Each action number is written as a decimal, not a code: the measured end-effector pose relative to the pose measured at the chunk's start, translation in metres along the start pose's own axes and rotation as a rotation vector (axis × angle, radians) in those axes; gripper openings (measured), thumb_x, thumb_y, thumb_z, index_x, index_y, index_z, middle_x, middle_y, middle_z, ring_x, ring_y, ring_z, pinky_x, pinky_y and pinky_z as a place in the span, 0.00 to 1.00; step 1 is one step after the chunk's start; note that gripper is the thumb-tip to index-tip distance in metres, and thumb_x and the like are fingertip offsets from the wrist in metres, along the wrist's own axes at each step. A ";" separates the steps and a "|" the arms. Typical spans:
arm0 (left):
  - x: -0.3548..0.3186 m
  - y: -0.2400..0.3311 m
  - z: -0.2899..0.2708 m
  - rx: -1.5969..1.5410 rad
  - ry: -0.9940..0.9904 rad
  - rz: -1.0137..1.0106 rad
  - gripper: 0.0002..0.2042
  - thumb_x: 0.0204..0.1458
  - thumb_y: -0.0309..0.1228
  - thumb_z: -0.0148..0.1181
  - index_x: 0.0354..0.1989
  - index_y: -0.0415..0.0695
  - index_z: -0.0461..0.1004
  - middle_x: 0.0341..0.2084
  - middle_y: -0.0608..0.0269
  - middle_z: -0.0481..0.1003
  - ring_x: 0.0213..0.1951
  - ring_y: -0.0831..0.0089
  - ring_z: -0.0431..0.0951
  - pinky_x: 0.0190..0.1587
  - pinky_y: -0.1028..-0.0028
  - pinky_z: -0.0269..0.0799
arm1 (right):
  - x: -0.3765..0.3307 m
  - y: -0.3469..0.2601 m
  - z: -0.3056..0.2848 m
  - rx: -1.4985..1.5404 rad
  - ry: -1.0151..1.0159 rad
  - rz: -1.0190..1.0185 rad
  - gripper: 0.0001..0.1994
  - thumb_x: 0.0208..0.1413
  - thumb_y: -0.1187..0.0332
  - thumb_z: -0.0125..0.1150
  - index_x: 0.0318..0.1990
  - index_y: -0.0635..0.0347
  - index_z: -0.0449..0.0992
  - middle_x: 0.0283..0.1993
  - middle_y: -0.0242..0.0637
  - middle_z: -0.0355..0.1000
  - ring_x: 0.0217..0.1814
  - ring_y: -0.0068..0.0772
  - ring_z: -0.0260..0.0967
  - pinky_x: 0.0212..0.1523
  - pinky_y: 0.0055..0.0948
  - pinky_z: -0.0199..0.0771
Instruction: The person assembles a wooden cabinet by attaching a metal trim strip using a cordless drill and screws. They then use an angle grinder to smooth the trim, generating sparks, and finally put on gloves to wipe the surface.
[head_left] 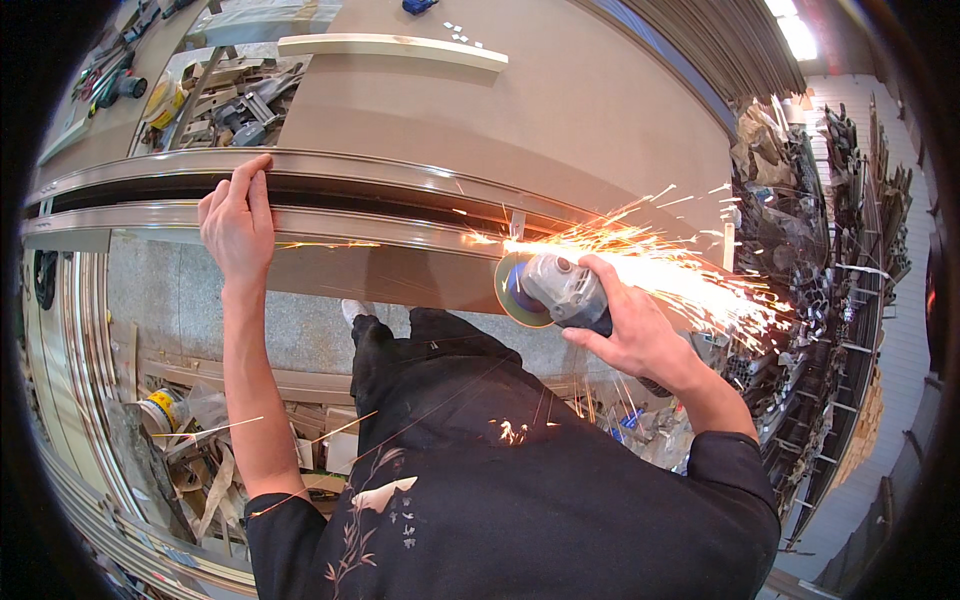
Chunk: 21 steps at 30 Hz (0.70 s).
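My right hand (640, 325) is wrapped round an angle grinder (568, 283) with a grey head. Its thin disc (511, 292) meets the near edge of a long brownish metal frame (390, 228), and bright sparks (690, 275) spray off to the right. The frame has two parallel rails with a dark gap between them, joined by a short crosspiece. My left hand (238, 215) grips the frame well left of the disc, its fingers bent over the gap to the far rail. The thumb side is partly hidden. Glare covers the exact cutting point.
The frame lies on a brown-topped table (590, 110). A pale wooden strip (395, 48) and small white pieces (460, 33) lie on it. Scrap offcuts (245, 105) fill a space at far left, others (215, 470) lie below. Racks of long profiles (835, 260) stand at right.
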<state>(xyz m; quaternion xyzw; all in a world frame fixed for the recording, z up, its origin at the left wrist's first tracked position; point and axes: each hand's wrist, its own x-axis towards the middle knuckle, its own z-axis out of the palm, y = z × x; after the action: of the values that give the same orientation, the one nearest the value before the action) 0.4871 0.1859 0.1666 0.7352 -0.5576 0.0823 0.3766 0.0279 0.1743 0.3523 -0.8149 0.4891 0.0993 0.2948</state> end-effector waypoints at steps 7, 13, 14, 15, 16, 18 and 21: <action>0.001 0.004 0.000 0.000 0.010 -0.001 0.09 0.71 0.34 0.58 0.51 0.54 0.86 0.31 0.68 0.82 0.36 0.69 0.81 0.52 0.69 0.70 | 0.001 -0.005 -0.005 0.012 -0.026 0.020 0.44 0.60 0.54 0.75 0.76 0.58 0.53 0.59 0.69 0.75 0.61 0.75 0.75 0.62 0.57 0.76; 0.002 0.008 -0.001 -0.004 0.006 -0.002 0.09 0.72 0.34 0.58 0.51 0.54 0.85 0.30 0.68 0.82 0.36 0.69 0.81 0.52 0.69 0.69 | 0.002 -0.004 -0.005 0.034 -0.029 0.013 0.44 0.59 0.54 0.75 0.76 0.57 0.54 0.58 0.69 0.75 0.59 0.75 0.76 0.60 0.58 0.76; 0.002 0.010 -0.003 -0.001 0.000 -0.006 0.09 0.72 0.34 0.58 0.51 0.54 0.85 0.30 0.68 0.82 0.36 0.69 0.81 0.53 0.69 0.69 | 0.002 -0.004 -0.006 0.041 -0.029 0.011 0.44 0.59 0.54 0.76 0.76 0.57 0.54 0.58 0.69 0.75 0.59 0.75 0.76 0.60 0.58 0.76; 0.002 0.011 -0.003 0.000 -0.006 -0.010 0.09 0.72 0.34 0.58 0.51 0.54 0.85 0.31 0.68 0.82 0.36 0.69 0.81 0.53 0.69 0.69 | 0.002 -0.005 -0.007 0.041 -0.032 0.014 0.44 0.59 0.55 0.76 0.76 0.57 0.54 0.58 0.69 0.75 0.58 0.75 0.77 0.59 0.58 0.77; 0.002 0.010 -0.002 -0.003 -0.004 -0.004 0.09 0.72 0.34 0.58 0.51 0.54 0.85 0.30 0.68 0.82 0.36 0.69 0.81 0.53 0.69 0.69 | 0.003 -0.006 -0.007 0.040 -0.034 0.017 0.44 0.59 0.55 0.76 0.76 0.57 0.54 0.57 0.69 0.75 0.58 0.74 0.77 0.59 0.57 0.77; 0.003 0.009 -0.001 -0.005 0.000 0.006 0.09 0.72 0.34 0.58 0.51 0.55 0.85 0.30 0.68 0.82 0.36 0.69 0.81 0.53 0.69 0.69 | 0.003 -0.007 -0.008 0.037 -0.040 0.021 0.44 0.59 0.55 0.76 0.76 0.57 0.54 0.57 0.69 0.76 0.58 0.74 0.77 0.59 0.57 0.77; 0.002 0.011 -0.002 -0.005 0.012 0.030 0.10 0.72 0.34 0.58 0.51 0.55 0.85 0.30 0.68 0.82 0.36 0.69 0.81 0.52 0.68 0.69 | 0.004 -0.009 -0.009 0.027 -0.047 0.012 0.45 0.59 0.55 0.75 0.76 0.57 0.53 0.56 0.68 0.76 0.58 0.74 0.77 0.58 0.57 0.77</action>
<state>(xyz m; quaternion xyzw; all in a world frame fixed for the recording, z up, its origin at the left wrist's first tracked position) 0.4789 0.1850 0.1741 0.7254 -0.5663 0.0909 0.3805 0.0364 0.1690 0.3611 -0.8053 0.4883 0.1133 0.3166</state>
